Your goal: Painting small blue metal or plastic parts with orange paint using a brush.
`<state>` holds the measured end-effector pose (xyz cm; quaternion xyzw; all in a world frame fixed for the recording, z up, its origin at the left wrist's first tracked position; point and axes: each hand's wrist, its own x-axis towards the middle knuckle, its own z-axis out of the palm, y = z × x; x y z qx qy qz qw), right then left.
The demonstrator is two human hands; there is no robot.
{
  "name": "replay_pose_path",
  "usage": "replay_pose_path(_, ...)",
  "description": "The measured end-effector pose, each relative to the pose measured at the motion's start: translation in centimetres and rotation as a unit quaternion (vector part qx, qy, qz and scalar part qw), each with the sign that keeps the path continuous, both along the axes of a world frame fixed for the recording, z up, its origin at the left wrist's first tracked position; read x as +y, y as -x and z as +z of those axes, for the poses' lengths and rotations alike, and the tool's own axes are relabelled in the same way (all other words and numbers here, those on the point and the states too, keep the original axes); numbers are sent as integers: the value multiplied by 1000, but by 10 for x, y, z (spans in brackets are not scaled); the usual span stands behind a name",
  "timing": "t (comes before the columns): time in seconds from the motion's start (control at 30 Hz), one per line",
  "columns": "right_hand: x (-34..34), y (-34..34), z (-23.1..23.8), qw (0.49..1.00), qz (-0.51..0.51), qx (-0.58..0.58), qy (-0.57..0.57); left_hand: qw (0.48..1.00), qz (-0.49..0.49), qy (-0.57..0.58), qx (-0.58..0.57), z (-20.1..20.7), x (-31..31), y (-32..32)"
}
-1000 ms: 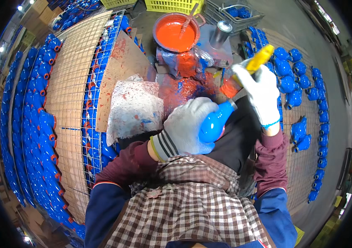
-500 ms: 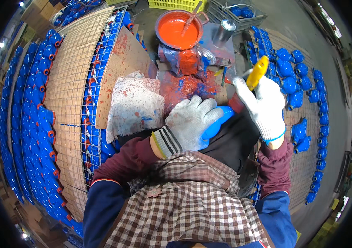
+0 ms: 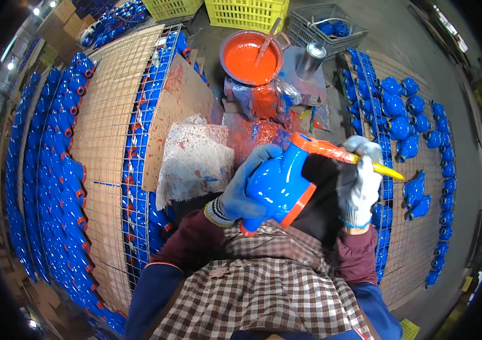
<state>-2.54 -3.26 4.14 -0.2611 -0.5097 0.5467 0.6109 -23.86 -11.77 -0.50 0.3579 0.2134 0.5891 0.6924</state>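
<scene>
My gloved left hand (image 3: 245, 190) grips a glossy blue metal fitting, shaped like a valve body (image 3: 277, 184), from its left side. The fitting is tilted above my lap, with orange-red paint round its visible end rims. In my gloved right hand (image 3: 361, 178) is a paintbrush (image 3: 379, 167) with a yellow handle, its red-coated bristles touching the upper rim of the fitting. Beyond them, a pot of orange-red paint (image 3: 228, 72) with a stirring stick in it stands on a paint-smeared support. A spattered white cloth (image 3: 195, 158) lies to the left of the fitting.
Wire racks (image 3: 105, 113) with board and rows of blue fittings flank me on the left; another rack (image 3: 405, 238) with blue fittings stands right. A metal can (image 3: 310, 61) is beside the pot. Yellow crates (image 3: 246, 14) and a grey crate (image 3: 331, 37) sit farther back.
The fitting has been raised and turned, so its painted rims now show. My right hand has turned over and shifted lower, bringing the brush to the upper rim. The view has tilted slightly.
</scene>
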Motion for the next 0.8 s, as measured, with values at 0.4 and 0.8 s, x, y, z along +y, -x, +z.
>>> replay_pose_path(0.4,16,39,-23,855,309,313,275,827,-299,235,-414,-5,2,-9)
replay_pose_path(0.8,5,4,58,994,26,-80,71,798,183,-310,484,25,9,24)
